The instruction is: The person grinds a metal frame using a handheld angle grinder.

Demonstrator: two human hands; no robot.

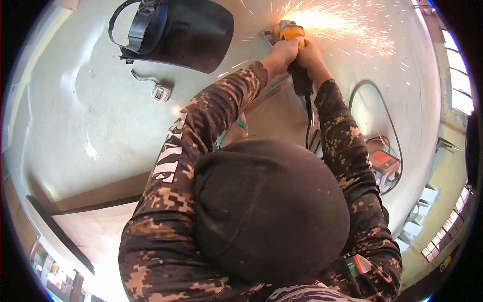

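Note:
Both hands are wrapped round a yellow and black angle grinder at the top of the view. My left hand closes on it from the left, near its yellow head. On the right, my right hand grips the body just behind the head. Bright sparks fly from the grinder's front to the right. The tool's head is against a metal bar that runs down and left beneath my arms. A black cable trails from the grinder's rear.
A black welding mask lies at the upper left, with a tape measure below it. To the right a black cable loops near a red box-shaped machine. A dark cap fills the lower middle.

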